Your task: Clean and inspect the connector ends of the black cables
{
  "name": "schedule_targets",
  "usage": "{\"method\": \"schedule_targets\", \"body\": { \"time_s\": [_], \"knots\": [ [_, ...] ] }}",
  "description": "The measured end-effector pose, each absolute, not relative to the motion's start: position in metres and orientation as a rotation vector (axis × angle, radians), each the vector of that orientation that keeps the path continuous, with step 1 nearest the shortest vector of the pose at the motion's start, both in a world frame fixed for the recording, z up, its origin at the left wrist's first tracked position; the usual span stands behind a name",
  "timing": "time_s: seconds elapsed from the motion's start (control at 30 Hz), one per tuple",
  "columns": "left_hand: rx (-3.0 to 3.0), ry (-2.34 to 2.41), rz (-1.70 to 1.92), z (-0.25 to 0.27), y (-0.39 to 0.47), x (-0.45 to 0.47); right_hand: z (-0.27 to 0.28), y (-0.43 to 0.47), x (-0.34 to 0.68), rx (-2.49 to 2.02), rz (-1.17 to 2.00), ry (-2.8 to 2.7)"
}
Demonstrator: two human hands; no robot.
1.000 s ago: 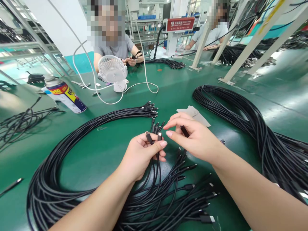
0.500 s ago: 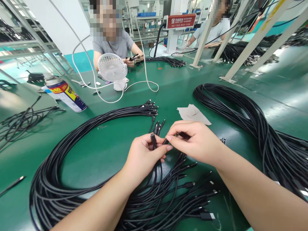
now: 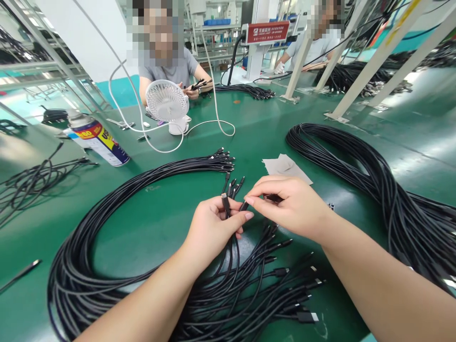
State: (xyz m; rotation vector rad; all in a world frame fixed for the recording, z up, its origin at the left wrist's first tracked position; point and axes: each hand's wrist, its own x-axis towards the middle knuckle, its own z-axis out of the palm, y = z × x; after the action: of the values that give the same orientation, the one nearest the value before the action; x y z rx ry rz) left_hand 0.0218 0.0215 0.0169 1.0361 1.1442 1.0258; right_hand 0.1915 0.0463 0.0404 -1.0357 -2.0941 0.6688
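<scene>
My left hand (image 3: 210, 230), closed, grips a few black cables near their ends. One USB-type connector (image 3: 225, 202) stands up between its fingers. My right hand (image 3: 297, 206) is closed too, thumb and forefinger pinching the tip of a small black cable connector (image 3: 244, 205) that rests at my left fingertips. Something dark (image 3: 273, 197) shows inside the curled right fingers, too hidden to name. Beneath and around my hands lies a large looped bundle of black cables (image 3: 76, 232), with many loose connector ends (image 3: 281, 272) fanned out below my right hand.
A second cable bundle (image 3: 370, 166) lies at the right, near a scrap of whitish paper or cloth (image 3: 290, 168). A spray can (image 3: 101, 140), white fan (image 3: 166, 102) and tangled cables (image 3: 39, 175) occupy the left. Across the green table (image 3: 171, 199), a person (image 3: 174, 69) holds cables.
My right fingertips have lifted slightly away from my left thumb, uncovering more of the pinched connector. The connector in my left hand has tilted a little. The view has shifted slightly.
</scene>
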Motion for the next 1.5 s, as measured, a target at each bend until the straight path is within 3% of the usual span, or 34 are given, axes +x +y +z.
{"method": "schedule_targets", "body": {
  "time_s": [0.27,0.43,0.73,0.97,1.2,1.5],
  "knots": [
    [0.991,1.141,1.015,0.015,0.022,0.021,0.041,0.048,0.192,-1.086,0.578,-2.021],
    [0.967,1.127,0.995,0.016,0.022,0.022,0.038,0.048,0.188,-1.118,0.717,-2.071],
    [0.876,1.001,1.103,0.016,0.019,0.022,0.031,0.057,0.189,-1.197,0.532,-2.077],
    [0.978,0.946,0.835,0.015,0.019,0.020,0.032,0.056,0.189,-1.221,0.431,-2.048],
    [1.067,0.836,0.813,0.003,0.019,0.018,0.030,0.043,0.186,-1.086,0.869,-1.937],
    [0.780,0.809,0.873,0.025,0.018,0.015,0.048,0.039,0.177,-1.068,0.969,-1.908]
  ]
}}
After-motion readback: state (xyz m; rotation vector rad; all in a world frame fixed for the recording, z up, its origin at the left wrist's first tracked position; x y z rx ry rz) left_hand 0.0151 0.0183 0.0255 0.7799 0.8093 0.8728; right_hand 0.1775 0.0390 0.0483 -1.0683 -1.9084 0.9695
